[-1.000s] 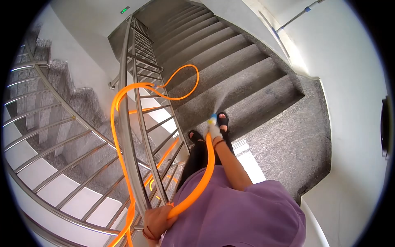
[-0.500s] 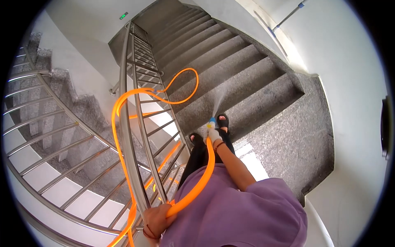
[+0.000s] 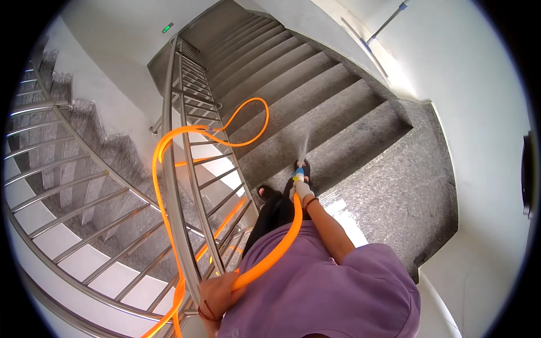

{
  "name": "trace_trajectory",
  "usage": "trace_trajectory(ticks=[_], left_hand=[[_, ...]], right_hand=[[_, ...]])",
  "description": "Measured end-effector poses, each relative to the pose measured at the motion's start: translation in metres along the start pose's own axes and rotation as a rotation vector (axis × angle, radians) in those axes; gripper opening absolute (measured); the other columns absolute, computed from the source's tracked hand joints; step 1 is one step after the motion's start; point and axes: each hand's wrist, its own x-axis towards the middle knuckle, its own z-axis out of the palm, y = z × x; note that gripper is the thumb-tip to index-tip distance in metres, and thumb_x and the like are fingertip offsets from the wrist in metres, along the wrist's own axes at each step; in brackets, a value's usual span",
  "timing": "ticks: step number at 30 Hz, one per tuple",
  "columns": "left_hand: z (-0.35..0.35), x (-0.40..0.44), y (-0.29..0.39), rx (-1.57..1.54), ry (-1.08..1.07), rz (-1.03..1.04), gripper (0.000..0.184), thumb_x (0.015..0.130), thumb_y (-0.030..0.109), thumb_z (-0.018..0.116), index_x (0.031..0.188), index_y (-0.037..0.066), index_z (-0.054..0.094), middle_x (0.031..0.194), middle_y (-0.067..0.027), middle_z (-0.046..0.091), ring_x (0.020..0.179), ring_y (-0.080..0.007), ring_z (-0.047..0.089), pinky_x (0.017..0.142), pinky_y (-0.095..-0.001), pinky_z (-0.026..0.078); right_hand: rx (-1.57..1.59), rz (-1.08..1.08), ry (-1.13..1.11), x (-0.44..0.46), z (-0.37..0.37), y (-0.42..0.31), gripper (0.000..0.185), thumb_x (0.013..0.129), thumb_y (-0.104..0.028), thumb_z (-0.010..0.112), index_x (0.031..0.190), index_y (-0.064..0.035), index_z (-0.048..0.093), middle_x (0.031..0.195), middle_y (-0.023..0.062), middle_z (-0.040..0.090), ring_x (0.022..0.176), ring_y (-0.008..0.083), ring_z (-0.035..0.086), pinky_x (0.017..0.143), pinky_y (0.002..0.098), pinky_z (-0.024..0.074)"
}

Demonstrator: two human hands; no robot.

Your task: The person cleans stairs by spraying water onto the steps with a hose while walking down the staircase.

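Observation:
My right hand (image 3: 302, 190), in a pale glove, is closed around the hose nozzle (image 3: 299, 173), whose tip is blue and yellow. A thin spray of water (image 3: 303, 147) leaves it toward the stairs. From the nozzle, the thick orange hose (image 3: 278, 248) curves back past my purple shirt to my bare left hand (image 3: 218, 294). That hand is wrapped around the hose beside the metal railing; part of its grip is hidden. More of the hose loops over the railing and hangs in a bend above the steps.
Grey speckled stairs (image 3: 315, 93) rise ahead from a landing (image 3: 406, 186) on my right. The metal railing (image 3: 179, 186) runs along my left, with another curved railing and stairs beyond it. My feet are in black sandals. A long pole (image 3: 386, 23) leans near the right wall.
My right hand and the nozzle have shifted slightly right and closer to my body. The spray has moved right with them. My left hand stays on the hose.

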Motion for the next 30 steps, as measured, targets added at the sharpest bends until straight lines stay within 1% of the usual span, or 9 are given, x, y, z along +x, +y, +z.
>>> trace_trajectory(ticks=[4,9,12,13,15,18,21,25,30], left_hand=[[0.002,0.002,0.004,0.023,-0.006,0.007,0.019,0.063,0.019,0.067,0.074,0.007,0.058,0.057,-0.007,0.055,0.048,-0.0244,0.054,0.043,-0.032,0.042],[0.003,0.002,0.012,0.05,0.024,-0.026,0.023,0.061,0.023,0.07,0.073,0.006,0.058,0.056,-0.0074,0.055,0.049,-0.0241,0.055,0.044,-0.0316,0.042],[-0.005,0.003,0.017,-0.087,0.012,-0.105,0.027,0.059,0.024,0.073,0.072,0.006,0.058,0.055,-0.0079,0.054,0.049,-0.0245,0.055,0.044,-0.0313,0.042],[-0.007,0.004,0.019,-0.087,0.011,-0.102,0.027,0.059,0.024,0.073,0.072,0.006,0.058,0.055,-0.0079,0.054,0.049,-0.0245,0.055,0.044,-0.0313,0.042],[-0.009,0.008,0.022,-0.087,0.104,-0.158,0.029,0.057,0.024,0.076,0.07,0.006,0.058,0.055,-0.0087,0.054,0.049,-0.0249,0.056,0.045,-0.0307,0.042],[-0.008,0.023,0.028,-0.052,0.089,-0.171,0.029,0.055,0.023,0.077,0.069,0.006,0.057,0.055,-0.0097,0.054,0.05,-0.0249,0.056,0.045,-0.0302,0.042],[0.001,0.039,0.034,-0.036,0.042,-0.149,0.03,0.056,0.026,0.076,0.067,0.006,0.057,0.056,-0.009,0.054,0.05,-0.0245,0.056,0.045,-0.03,0.041],[0.004,0.057,0.047,-0.04,0.018,-0.085,0.03,0.057,0.028,0.075,0.067,0.006,0.057,0.057,-0.0077,0.055,0.05,-0.024,0.056,0.045,-0.0297,0.041],[0.002,0.061,0.047,0.002,-0.016,-0.068,0.03,0.058,0.029,0.073,0.068,0.006,0.058,0.058,-0.0073,0.055,0.052,-0.0233,0.056,0.047,-0.0296,0.042]], right_hand=[[-0.005,-0.116,-0.035,-0.014,-0.002,-0.02,0.014,0.083,-0.015,0.042,0.072,-0.0078,0.04,0.053,0.0009,0.039,0.041,0.0128,0.04,0.038,0.0265,0.0352],[-0.031,-0.254,0.028,-0.008,0.006,-0.039,0.013,0.081,-0.017,0.044,0.073,-0.0087,0.039,0.05,0.0016,0.038,0.037,0.0135,0.039,0.033,0.025,0.0336],[-0.016,-0.153,-0.046,-0.022,0.009,-0.027,0.019,0.082,-0.019,0.044,0.067,-0.0103,0.038,0.049,0.0012,0.036,0.037,0.0137,0.038,0.032,0.0263,0.0336],[0.013,-0.102,-0.126,-0.024,0.004,-0.02,0.01,0.082,-0.017,0.041,0.075,-0.0101,0.043,0.055,0.0018,0.041,0.042,0.0153,0.043,0.036,0.0295,0.0354],[-0.026,-0.035,-0.141,-0.027,-0.003,-0.005,0.008,0.083,-0.015,0.04,0.076,-0.0108,0.042,0.055,0.0014,0.04,0.042,0.0148,0.043,0.037,0.0283,0.0353],[0.071,0.029,0.02,-0.032,-0.009,-0.018,0.012,0.082,-0.015,0.043,0.072,-0.0112,0.037,0.049,0.0009,0.036,0.037,0.0141,0.038,0.033,0.0263,0.0343],[0.097,-0.068,-0.009,-0.027,-0.022,-0.039,0.014,0.082,-0.015,0.043,0.07,-0.0111,0.037,0.049,0.0006,0.035,0.036,0.0123,0.037,0.033,0.0253,0.0339],[0.189,-0.055,-0.041,-0.025,-0.027,-0.064,0.013,0.081,-0.016,0.044,0.071,-0.0114,0.037,0.05,-0.0002,0.035,0.036,0.0117,0.036,0.033,0.0237,0.0329],[0.083,-0.122,-0.029,-0.021,-0.002,-0.082,0.017,0.083,-0.018,0.044,0.07,-0.0107,0.037,0.05,0.0001,0.036,0.038,0.0127,0.037,0.035,0.0251,0.0333]])
